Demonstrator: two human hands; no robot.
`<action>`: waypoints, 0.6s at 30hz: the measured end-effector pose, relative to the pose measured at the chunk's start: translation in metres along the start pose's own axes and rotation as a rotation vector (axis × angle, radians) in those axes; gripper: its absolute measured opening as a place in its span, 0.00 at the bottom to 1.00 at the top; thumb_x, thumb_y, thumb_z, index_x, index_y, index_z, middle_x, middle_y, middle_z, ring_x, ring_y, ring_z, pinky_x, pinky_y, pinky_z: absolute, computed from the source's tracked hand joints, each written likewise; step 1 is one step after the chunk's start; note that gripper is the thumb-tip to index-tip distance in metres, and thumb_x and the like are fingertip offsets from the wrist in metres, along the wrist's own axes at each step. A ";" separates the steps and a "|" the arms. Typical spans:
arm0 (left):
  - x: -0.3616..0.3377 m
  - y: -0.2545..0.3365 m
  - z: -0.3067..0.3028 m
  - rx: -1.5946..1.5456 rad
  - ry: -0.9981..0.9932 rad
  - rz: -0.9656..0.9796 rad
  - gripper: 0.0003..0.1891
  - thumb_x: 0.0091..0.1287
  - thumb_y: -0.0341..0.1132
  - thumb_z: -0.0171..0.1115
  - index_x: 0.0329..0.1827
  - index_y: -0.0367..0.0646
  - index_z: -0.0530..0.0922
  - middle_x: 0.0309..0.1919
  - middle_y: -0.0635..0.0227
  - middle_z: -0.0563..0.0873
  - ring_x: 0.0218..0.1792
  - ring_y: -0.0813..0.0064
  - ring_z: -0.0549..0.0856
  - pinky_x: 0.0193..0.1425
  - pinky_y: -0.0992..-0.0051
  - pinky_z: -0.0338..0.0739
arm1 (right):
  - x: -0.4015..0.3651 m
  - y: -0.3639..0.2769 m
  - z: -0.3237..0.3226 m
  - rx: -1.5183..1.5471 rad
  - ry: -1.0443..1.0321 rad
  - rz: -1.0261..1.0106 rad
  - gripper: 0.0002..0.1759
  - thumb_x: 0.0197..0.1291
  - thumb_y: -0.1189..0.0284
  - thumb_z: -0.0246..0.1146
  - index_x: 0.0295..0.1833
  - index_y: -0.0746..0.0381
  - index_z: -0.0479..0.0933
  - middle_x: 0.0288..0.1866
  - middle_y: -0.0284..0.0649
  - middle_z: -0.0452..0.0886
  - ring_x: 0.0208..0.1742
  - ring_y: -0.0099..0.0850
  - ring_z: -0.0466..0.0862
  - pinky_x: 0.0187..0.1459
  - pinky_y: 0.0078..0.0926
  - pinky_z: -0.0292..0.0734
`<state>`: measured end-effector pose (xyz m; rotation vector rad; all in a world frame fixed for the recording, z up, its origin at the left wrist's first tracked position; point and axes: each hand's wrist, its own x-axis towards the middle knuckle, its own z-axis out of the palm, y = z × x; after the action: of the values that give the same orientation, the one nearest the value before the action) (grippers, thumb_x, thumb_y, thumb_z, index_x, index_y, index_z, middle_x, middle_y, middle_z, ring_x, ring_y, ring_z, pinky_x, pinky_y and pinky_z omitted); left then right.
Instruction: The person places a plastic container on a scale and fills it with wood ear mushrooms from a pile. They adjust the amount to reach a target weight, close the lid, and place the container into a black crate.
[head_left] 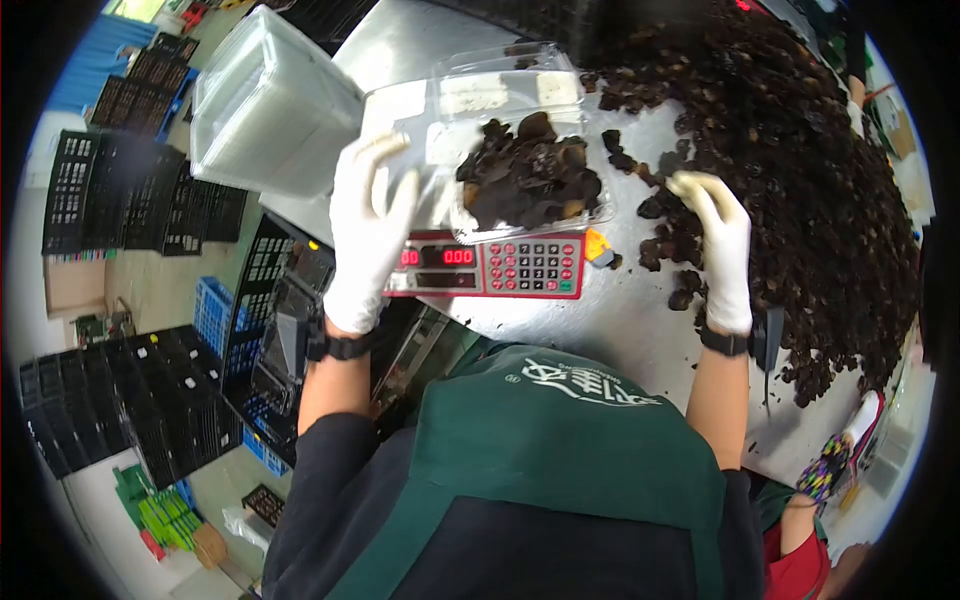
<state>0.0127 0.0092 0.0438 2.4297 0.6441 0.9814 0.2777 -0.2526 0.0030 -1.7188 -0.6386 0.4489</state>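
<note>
A clear plastic box (470, 232) filled with dark wood ear mushrooms (530, 172) sits on a red digital scale (575, 280), its clear lid (500, 62) folded back behind it. The scale display reads 0.00. My left hand (370, 220), in a white glove, is at the left of the box with thumb and fingers apart and nothing between them. Beside the big pile of mushrooms (800, 190), my gloved right hand (722, 240) has its fingers bent and pressed together. What lies at those fingertips is blurred and cannot be made out.
A tall stack of clear boxes (275, 110) stands left of the scale. A yellow and grey object (599, 249) lies at the scale's right edge. Black crates (130, 400) fill the floor at left. Another person's patterned sleeve (828, 468) shows at lower right.
</note>
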 end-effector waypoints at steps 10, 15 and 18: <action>0.055 0.023 0.028 -0.003 -0.256 0.305 0.17 0.62 0.29 0.68 0.56 0.48 0.84 0.55 0.63 0.86 0.60 0.63 0.82 0.66 0.67 0.74 | -0.106 0.068 -0.032 -0.030 0.160 0.276 0.09 0.71 0.77 0.59 0.49 0.70 0.82 0.45 0.37 0.86 0.46 0.22 0.83 0.52 0.19 0.76; 0.052 0.018 0.083 0.014 -0.521 0.430 0.19 0.59 0.31 0.72 0.55 0.53 0.84 0.47 0.72 0.88 0.52 0.69 0.84 0.76 0.59 0.59 | -0.105 0.056 -0.030 -0.080 0.146 0.217 0.09 0.71 0.77 0.60 0.49 0.69 0.82 0.44 0.38 0.87 0.46 0.23 0.85 0.52 0.20 0.77; 0.060 0.018 0.085 0.051 -0.527 0.335 0.16 0.60 0.31 0.72 0.52 0.53 0.86 0.44 0.74 0.89 0.50 0.71 0.86 0.77 0.54 0.58 | -0.108 0.053 -0.032 -0.064 0.166 0.197 0.08 0.70 0.77 0.60 0.49 0.69 0.83 0.44 0.38 0.87 0.45 0.23 0.85 0.50 0.19 0.78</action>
<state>0.1175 0.0098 0.0298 2.7323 0.0811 0.3944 0.2231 -0.3533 -0.0446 -1.8664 -0.3696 0.4209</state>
